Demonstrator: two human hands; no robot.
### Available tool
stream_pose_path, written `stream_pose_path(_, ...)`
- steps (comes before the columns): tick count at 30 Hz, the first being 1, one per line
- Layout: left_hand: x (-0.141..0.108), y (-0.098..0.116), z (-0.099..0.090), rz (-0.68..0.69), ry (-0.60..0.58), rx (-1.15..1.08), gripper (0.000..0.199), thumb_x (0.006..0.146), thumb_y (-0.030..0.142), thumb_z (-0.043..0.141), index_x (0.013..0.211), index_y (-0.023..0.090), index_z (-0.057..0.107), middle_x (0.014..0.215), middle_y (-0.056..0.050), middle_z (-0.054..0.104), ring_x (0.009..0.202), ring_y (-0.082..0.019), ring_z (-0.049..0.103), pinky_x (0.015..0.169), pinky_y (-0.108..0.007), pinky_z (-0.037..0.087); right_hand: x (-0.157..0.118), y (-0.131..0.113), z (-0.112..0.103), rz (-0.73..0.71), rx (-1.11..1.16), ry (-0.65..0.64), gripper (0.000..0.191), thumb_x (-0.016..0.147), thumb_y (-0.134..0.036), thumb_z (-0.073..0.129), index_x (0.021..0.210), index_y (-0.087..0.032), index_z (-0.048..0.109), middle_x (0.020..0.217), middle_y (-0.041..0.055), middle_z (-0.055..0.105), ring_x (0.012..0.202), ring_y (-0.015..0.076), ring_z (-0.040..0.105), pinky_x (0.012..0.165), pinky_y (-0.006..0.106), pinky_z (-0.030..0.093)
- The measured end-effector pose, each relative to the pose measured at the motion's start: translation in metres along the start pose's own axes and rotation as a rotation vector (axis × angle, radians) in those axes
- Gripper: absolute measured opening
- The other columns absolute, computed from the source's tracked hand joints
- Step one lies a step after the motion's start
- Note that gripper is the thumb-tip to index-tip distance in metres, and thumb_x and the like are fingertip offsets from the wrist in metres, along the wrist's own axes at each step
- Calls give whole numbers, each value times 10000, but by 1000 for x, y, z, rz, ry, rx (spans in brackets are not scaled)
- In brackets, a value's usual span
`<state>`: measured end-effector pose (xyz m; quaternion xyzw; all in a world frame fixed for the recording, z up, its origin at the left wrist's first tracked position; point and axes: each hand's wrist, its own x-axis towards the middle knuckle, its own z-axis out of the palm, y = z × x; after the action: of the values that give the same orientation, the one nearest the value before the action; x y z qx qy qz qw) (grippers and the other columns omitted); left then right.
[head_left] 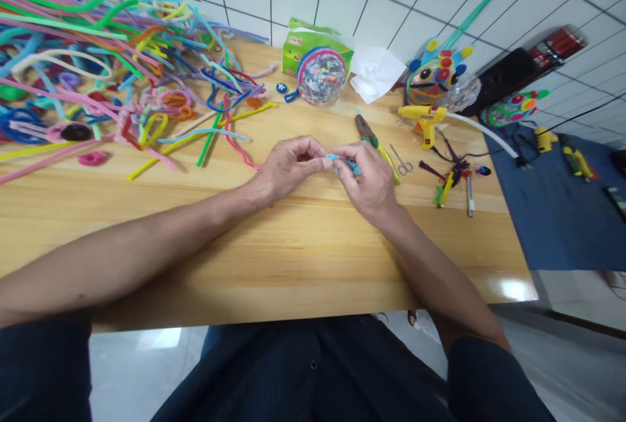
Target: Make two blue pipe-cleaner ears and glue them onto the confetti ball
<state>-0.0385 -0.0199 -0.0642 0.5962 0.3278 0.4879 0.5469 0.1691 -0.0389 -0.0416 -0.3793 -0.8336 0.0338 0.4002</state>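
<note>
Both hands meet over the middle of the wooden table, fingers pinched around a small piece of light blue pipe cleaner (353, 165), which looks coiled or twisted. My left hand (296, 164) grips its left end between thumb and forefinger. Most of the blue piece lies in the fingers of my right hand (368, 177), which hide part of it. Beyond my right hand are pliers (364, 128) with green and yellow handles, partly covered by that hand. Small scissors (402, 161) lie to their right. A red pipe cleaner (237, 141) runs toward my left wrist.
A big tangle of coloured pipe cleaners (117, 63) fills the back left. At the back stand a green packet (298, 44), a round clear container (321, 76) and white tissue (376, 73). On the right lie a yellow glue gun (424, 123), a cutter knife (470, 194) and a dark red flask (557, 47).
</note>
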Motion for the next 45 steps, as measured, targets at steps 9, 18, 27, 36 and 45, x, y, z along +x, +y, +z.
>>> stream_pose_path(9,-2,4,1,-105,23,0,508,771,617,943,858,163,733,831,-32,759,776,-153,653,763,-293,529,-1,0,2,212,151,-66,110,1034,-329,672,1115,-259,698,1068,46,803,970,213,752,871,385,614)
stream_pose_path(18,-2,12,4,-238,99,1,202,821,384,805,800,186,766,725,0,705,686,-132,585,693,-271,502,1,-1,8,461,395,-81,120,1004,-350,669,964,-240,695,858,-12,748,744,146,680,730,321,549)
stream_pose_path(27,-4,15,5,-162,142,-19,155,902,290,665,836,187,759,742,-14,694,706,-148,603,725,-285,530,0,-1,8,375,215,-66,87,989,-302,648,923,-248,663,870,5,754,769,163,665,755,333,540)
stream_pose_path(36,-5,8,3,-55,0,-24,218,936,398,783,1000,190,773,869,-14,725,780,-139,609,768,-278,518,1,-3,7,419,255,-30,94,982,-303,637,909,-244,644,830,-16,706,736,144,632,728,322,507)
stream_pose_path(45,-6,6,5,-10,-18,-8,416,898,586,848,996,196,742,934,-32,741,827,-151,623,798,-285,518,0,-9,10,483,343,5,164,990,-393,684,906,-257,645,818,-21,711,738,147,659,723,327,545)
